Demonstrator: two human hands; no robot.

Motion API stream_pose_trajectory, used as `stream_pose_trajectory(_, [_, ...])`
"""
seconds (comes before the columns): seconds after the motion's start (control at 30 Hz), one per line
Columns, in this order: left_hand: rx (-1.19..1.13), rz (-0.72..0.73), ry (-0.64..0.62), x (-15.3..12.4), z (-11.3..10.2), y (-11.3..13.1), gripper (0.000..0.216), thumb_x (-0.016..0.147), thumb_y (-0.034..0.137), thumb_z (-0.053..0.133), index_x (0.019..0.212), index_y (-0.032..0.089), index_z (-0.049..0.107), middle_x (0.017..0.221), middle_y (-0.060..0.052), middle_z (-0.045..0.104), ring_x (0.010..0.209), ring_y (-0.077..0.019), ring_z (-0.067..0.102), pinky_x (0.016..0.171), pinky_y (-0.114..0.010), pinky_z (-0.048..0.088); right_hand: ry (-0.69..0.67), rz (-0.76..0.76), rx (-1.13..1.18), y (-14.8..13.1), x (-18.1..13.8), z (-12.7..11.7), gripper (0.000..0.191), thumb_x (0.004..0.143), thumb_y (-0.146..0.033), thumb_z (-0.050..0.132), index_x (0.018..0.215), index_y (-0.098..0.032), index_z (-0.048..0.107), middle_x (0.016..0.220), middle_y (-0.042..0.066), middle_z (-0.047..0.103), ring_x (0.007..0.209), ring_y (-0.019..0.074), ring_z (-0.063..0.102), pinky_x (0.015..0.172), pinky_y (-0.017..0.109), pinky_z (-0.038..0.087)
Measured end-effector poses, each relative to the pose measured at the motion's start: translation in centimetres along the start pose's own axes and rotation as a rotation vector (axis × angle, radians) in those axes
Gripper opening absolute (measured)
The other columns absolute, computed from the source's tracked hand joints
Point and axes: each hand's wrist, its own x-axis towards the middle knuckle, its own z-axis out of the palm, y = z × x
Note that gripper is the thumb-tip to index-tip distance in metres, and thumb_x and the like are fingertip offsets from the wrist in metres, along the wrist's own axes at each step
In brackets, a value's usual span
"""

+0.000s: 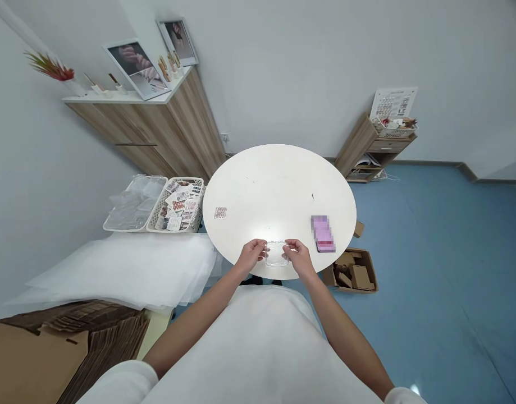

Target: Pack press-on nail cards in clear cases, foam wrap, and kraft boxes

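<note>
Between my two hands, at the near edge of the round white table [278, 185], is a clear plastic box [277, 255]. My left hand [252, 253] pinches its left side, and my right hand [297, 255] grips its right side. Whether its lid is raised I cannot make out. To the left on the tabletop lies a small set of press-on nails [220, 213]. A phone with a blurred pink-purple screen [323, 233] rests to the right. Beyond the phone is a tiny dark object [313, 197], too small to name.
Left of the table stand a white basket of nail sets [176, 210] and a tray of clear plastic packaging [135, 205]. White sheets [127, 269] lie nearer, above stacked flat cardboard [42, 353]. An open carton of small boxes [354, 272] sits on the floor at right.
</note>
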Motion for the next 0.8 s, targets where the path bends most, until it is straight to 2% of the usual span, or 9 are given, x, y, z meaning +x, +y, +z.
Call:
stream_pose_trajectory(0.13, [0.01, 0.027, -0.051, 0.4, -0.8, 0.2, 0.039, 0.063, 0.041, 0.066, 0.091, 0.016, 0.058, 0.082, -0.005, 0.062, 0.066, -0.0121, 0.059, 0.065, -0.029, 0.045, 0.061, -0.005, 0.013, -0.4, 0.3, 0.6, 0.039, 0.063, -0.042, 0.064, 0.092, -0.019, 0.055, 0.08, 0.0, 0.054, 0.06, 0.0119, 0.059, 0.062, 0.029, 0.048])
stream_pose_trajectory(0.23, [0.008, 0.053, -0.053, 1.2, -1.2, 0.1, 0.038, 0.062, 0.037, 0.068, 0.091, 0.015, 0.057, 0.078, -0.005, 0.061, 0.065, -0.0122, 0.059, 0.064, -0.028, 0.045, 0.08, 0.004, 0.028, -0.9, 0.6, 1.0, 0.04, 0.062, -0.042, 0.065, 0.094, -0.019, 0.056, 0.084, 0.002, 0.056, 0.065, 0.0138, 0.061, 0.065, 0.031, 0.048])
stream_pose_trajectory(0.47, [0.033, 0.067, -0.008, 2.9, -1.3, -0.9, 0.031, 0.067, 0.033, 0.063, 0.092, 0.018, 0.05, 0.089, -0.004, 0.059, 0.063, -0.0103, 0.059, 0.065, -0.029, 0.047, -0.061, 0.11, 0.202, -1.5, -0.1, 1.9, 0.049, 0.06, -0.034, 0.069, 0.106, -0.026, 0.051, 0.11, 0.006, 0.055, 0.088, 0.0192, 0.061, 0.075, 0.036, 0.049])
stream_pose_trajectory(0.53, [0.146, 0.125, -0.022, 2.9, -1.0, -0.8, 0.023, 0.069, 0.031, 0.061, 0.086, 0.018, 0.051, 0.091, -0.004, 0.058, 0.067, -0.0119, 0.059, 0.065, -0.03, 0.048, -0.015, 0.113, 0.181, -1.3, -0.2, 2.2, 0.053, 0.059, -0.031, 0.07, 0.107, -0.026, 0.048, 0.109, 0.006, 0.056, 0.089, 0.0188, 0.06, 0.074, 0.036, 0.05])
stream_pose_trajectory(0.6, [0.3, 0.247, -0.02, 2.6, -0.6, -0.3, 0.016, 0.071, 0.03, 0.058, 0.082, 0.019, 0.054, 0.091, -0.004, 0.058, 0.079, -0.0158, 0.059, 0.07, -0.032, 0.047, 0.091, 0.088, 0.138, -1.1, 0.0, 2.4, 0.052, 0.059, -0.031, 0.069, 0.106, -0.025, 0.047, 0.103, 0.006, 0.059, 0.088, 0.0178, 0.059, 0.074, 0.036, 0.05])
stream_pose_trajectory(0.7, [0.46, 0.422, -0.033, 2.0, -0.1, 0.9, 0.016, 0.074, 0.03, 0.054, 0.087, 0.021, 0.058, 0.095, -0.005, 0.059, 0.093, -0.0189, 0.055, 0.077, -0.034, 0.045, 0.193, 0.046, 0.065, -1.2, 0.7, 2.4, 0.043, 0.06, -0.033, 0.067, 0.097, -0.023, 0.048, 0.098, 0.005, 0.059, 0.086, 0.0165, 0.058, 0.073, 0.035, 0.05])
stream_pose_trajectory(0.8, [0.457, 0.411, -0.146, 1.6, 0.3, 1.8, 0.026, 0.077, 0.032, 0.05, 0.101, 0.023, 0.056, 0.103, -0.005, 0.06, 0.097, -0.0188, 0.055, 0.076, -0.033, 0.046, 0.171, 0.02, 0.022, -1.9, 1.5, 2.0, 0.035, 0.063, -0.038, 0.064, 0.09, -0.021, 0.05, 0.093, 0.003, 0.057, 0.083, 0.015, 0.056, 0.073, 0.034, 0.051])
